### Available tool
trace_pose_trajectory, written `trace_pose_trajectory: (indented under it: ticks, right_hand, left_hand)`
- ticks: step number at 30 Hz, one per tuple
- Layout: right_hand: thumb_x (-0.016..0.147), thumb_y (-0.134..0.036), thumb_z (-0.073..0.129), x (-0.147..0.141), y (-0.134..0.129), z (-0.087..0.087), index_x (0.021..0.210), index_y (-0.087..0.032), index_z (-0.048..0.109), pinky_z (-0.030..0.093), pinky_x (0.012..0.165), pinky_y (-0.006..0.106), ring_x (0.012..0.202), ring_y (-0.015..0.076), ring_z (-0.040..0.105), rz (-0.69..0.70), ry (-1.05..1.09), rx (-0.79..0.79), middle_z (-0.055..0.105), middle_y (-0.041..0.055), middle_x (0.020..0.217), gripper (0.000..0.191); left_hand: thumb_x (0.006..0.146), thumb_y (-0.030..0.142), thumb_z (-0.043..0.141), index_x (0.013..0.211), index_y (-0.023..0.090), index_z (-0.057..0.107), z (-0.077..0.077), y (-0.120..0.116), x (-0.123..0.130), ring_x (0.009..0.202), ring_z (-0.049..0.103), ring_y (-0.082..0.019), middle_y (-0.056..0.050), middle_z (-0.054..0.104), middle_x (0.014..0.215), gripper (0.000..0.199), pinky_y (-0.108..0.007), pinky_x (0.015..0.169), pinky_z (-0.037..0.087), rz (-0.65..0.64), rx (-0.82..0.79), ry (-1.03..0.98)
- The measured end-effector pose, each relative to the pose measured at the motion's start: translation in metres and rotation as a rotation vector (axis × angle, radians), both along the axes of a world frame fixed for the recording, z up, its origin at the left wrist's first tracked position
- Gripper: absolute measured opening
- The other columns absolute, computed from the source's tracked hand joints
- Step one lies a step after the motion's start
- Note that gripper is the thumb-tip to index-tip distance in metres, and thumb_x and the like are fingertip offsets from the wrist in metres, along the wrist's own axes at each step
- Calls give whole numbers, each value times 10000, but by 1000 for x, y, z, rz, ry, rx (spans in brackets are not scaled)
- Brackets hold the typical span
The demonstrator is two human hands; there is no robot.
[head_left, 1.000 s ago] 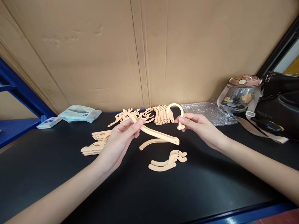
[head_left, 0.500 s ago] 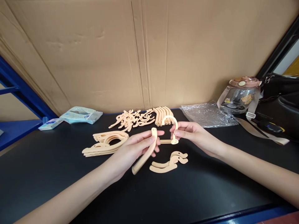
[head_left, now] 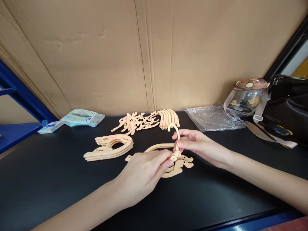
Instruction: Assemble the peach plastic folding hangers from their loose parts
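Hook (head_left: 177,131): upright in my right hand (head_left: 197,144), stem pinched between thumb and fingers, crook up; seems held so to leave the round base exposed beside the bar.
Bar (head_left: 173,158): gripped in my left hand (head_left: 146,170), back of the hand up, thumb and fingers near the holed end, probably to steady that tip. Contact with the hook's base: cannot tell.
Single bar (head_left: 156,146): on the black table (head_left: 60,160), beyond my left hand, partly hidden.
Pair (head_left: 172,174): two wavy pieces, overlapping, below the held parts; likely handy there.
Stack (head_left: 103,155): curved pieces piled flat, to my left.
Row (head_left: 169,118) and heap (head_left: 131,123): far side; one lined up, one jumbled, apparently sorted by shape.
Looks: pale peach, smooth; hook slender; bar long, middle covered by my hand.
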State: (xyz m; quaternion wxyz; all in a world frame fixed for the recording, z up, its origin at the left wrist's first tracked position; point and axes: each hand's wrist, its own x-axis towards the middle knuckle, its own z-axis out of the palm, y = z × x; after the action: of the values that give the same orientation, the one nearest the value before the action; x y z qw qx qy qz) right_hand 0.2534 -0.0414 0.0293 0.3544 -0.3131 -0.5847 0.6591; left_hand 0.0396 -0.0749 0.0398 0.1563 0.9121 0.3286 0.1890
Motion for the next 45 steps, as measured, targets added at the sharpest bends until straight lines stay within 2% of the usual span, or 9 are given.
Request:
trace_pose_trajectory:
  ticks: [6,14,19,22,28,31,36,41,45]
  right_hand:
    - [817,-302,699,2,1,0,896,-194,599,437,693,241,684,102,593,54,-80,28,678,-19,732,167]
    - [820,-369,686,2,-3,5,818,-207,531,435,676,257,690,124,572,28,-235,244,642,-27,732,225]
    - [865,-354,637,-2,-8,2,825,-220,507,428,693,259,699,130,529,-83,-352,525,586,-39,709,191]
    - [883,-358,616,-4,-9,-3,843,-219,503,431,693,261,703,134,535,-110,-381,594,584,-40,711,183]
    - [985,-397,417,2,-2,-8,953,-203,568,466,736,278,775,144,597,-194,-388,644,631,-2,811,248]
    - [988,-372,415,9,9,-10,983,-197,617,470,789,313,852,170,608,-285,-532,822,654,29,892,267]
    - [919,-341,565,10,21,-21,1151,-211,635,443,920,384,1058,229,556,-137,-852,1069,618,78,1114,274]
    - [958,-276,478,7,22,-21,969,-183,672,451,828,392,894,214,598,-137,-903,1047,653,73,981,216]
    - [905,-365,561,13,24,-14,970,-177,686,449,768,342,823,186,606,-204,-613,708,688,52,928,235]
  left_hand:
    - [1007,213,346,829,204,473,-5,-1,2,624,531,-142,15,582,748,218,-244,528,345,4,120,16]
    - [1013,251,321,837,195,519,-12,0,3,640,559,-156,5,610,735,272,-251,540,362,29,116,87]
    - [1015,305,311,777,203,520,-15,1,4,614,562,-149,18,588,699,333,-247,544,352,144,-15,71]
    - [1006,321,346,785,214,536,-15,1,4,661,598,-151,31,626,731,310,-248,576,369,198,-117,73]
    - [989,306,387,1096,303,522,-12,8,1,728,630,-128,74,668,837,172,-239,634,432,263,-273,-112]
    - [980,314,380,1174,306,464,-9,13,-3,681,609,-127,57,647,845,212,-242,597,464,312,-311,-246]
    - [957,351,394,1143,277,411,-6,19,-7,660,577,-126,33,582,869,200,-229,527,501,350,-428,-414]
    - [936,277,387,1002,256,385,-5,25,-10,574,457,-100,66,479,730,69,-189,476,457,400,-534,-511]
    - [953,311,357,945,251,395,-3,28,-12,545,408,-99,76,426,661,71,-178,451,426,437,-525,-531]
